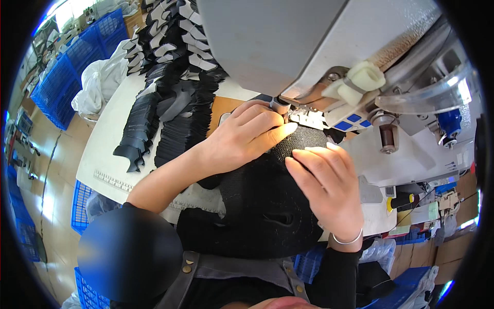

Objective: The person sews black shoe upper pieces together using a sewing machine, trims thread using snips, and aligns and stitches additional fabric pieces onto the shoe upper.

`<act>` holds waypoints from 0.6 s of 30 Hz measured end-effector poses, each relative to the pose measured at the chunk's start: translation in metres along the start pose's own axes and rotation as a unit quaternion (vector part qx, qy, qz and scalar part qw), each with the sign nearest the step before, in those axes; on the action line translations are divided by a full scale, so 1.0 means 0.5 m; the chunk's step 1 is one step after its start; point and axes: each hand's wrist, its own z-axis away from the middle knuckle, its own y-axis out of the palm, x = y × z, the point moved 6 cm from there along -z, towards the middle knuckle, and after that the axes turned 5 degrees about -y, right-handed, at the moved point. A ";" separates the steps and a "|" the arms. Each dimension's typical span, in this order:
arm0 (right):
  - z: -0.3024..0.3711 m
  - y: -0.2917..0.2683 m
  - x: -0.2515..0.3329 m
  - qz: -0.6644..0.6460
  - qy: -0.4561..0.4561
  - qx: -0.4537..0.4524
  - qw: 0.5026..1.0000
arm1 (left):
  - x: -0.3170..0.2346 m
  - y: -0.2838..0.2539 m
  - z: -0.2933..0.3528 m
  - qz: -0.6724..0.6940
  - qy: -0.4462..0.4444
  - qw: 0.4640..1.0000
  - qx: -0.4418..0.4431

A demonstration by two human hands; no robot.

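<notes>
Under the head of a grey-white sewing machine [257,41], a dark mesh fabric piece [303,143] lies by the lit presser foot [307,119]. My left hand [241,135] is closed on its left side, with the thumb on the mesh and the other fingers curled close to the needle area. On the right, my right hand [329,188] grips the near right edge between thumb and fingers. What lies beneath the fingertips is hidden. Black fabric [267,206] spreads below the mesh toward my lap; where one ends and the other begins is hard to see.
Stacks of black cut pieces [182,126] and white-backed pieces [198,38] cover the table's left side. A ruler strip [110,180] runs along its near left edge. Blue crates [56,90] and a white bag [100,82] stand beyond. Yellow-black thread [401,202] sits at right.
</notes>
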 end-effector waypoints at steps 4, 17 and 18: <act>0.015 -0.043 -0.035 -0.078 0.018 0.009 0.997 | 0.004 -0.004 -0.002 0.008 -0.015 1.000 0.009; -0.007 0.023 0.013 0.076 -0.089 -0.170 0.978 | 0.015 -0.012 0.000 0.020 -0.009 1.000 -0.003; -0.009 0.023 0.015 0.078 -0.090 -0.169 0.978 | 0.018 -0.012 0.001 0.024 -0.013 1.000 -0.008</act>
